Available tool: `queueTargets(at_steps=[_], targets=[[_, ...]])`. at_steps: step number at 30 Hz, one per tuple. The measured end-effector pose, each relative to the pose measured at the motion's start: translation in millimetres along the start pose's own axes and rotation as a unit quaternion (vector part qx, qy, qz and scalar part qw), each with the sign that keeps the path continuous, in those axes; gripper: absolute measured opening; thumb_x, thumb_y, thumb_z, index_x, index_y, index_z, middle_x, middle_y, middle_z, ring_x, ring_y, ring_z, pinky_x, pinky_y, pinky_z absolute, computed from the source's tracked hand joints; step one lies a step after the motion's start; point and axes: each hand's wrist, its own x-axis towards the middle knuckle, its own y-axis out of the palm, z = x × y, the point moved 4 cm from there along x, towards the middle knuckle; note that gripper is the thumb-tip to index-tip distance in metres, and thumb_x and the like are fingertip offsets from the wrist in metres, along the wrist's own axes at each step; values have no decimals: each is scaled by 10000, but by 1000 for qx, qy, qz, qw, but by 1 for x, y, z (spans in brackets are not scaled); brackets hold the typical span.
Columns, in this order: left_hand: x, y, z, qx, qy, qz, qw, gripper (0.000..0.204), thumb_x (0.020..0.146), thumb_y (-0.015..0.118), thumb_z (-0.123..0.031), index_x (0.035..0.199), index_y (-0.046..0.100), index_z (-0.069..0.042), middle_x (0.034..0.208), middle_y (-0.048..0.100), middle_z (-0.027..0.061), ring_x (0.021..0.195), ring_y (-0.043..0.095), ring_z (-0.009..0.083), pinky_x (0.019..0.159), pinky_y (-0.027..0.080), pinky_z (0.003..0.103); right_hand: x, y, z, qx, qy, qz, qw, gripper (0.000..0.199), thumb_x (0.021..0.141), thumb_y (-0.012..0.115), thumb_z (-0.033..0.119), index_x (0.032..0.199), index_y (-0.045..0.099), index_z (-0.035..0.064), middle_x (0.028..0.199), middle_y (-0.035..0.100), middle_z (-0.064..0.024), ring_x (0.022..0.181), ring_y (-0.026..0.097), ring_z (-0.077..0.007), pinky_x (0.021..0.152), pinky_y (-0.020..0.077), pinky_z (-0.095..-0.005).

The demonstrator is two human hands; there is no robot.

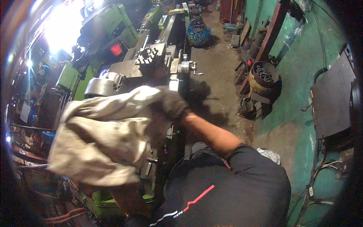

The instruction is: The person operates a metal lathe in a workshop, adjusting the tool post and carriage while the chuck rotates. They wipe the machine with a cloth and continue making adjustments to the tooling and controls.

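Note:
A large, dirty beige cloth (102, 136) hangs blurred in front of the green lathe (113, 28) and covers much of its carriage. My right hand (172, 105), in a dark glove, is closed on the cloth's upper right corner. Its bare forearm reaches up from my black shirt. My left forearm (128, 200) rises from the lower edge and goes under the cloth, which hides the left hand. Just beyond the cloth sit the lathe's dark tool post (150, 56) and its grey chuck (99, 87).
A round bin of metal parts (264, 75) stands on the concrete floor to the right, near a green wall. A dark panel (332, 98) with cables leans on that wall. A blue basket (198, 33) sits farther down the aisle. Bright light glares at the upper left.

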Motion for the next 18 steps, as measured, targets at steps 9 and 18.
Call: queueTargets(at_steps=[9, 18], targets=[[-17, 204, 48, -131, -119, 185, 967, 562, 1031, 710, -146, 1553, 528, -42, 1422, 624, 154, 1139, 653, 202, 995, 565, 346, -31, -306, -125, -356, 61, -243, 900, 212, 931, 651, 185, 1041, 748, 31, 990, 749, -217, 935, 734, -396, 824, 581, -494], [-18, 381, 36, 69, -108, 419, 899, 821, 989, 782, -168, 1701, 374, -183, 1587, 549, 232, 1430, 573, 323, 1152, 497, 436, -34, -322, -206, -243, 112, -136, 954, 211, 1012, 611, 135, 1169, 737, 71, 1164, 758, -119, 1079, 708, -292, 966, 558, -417]])
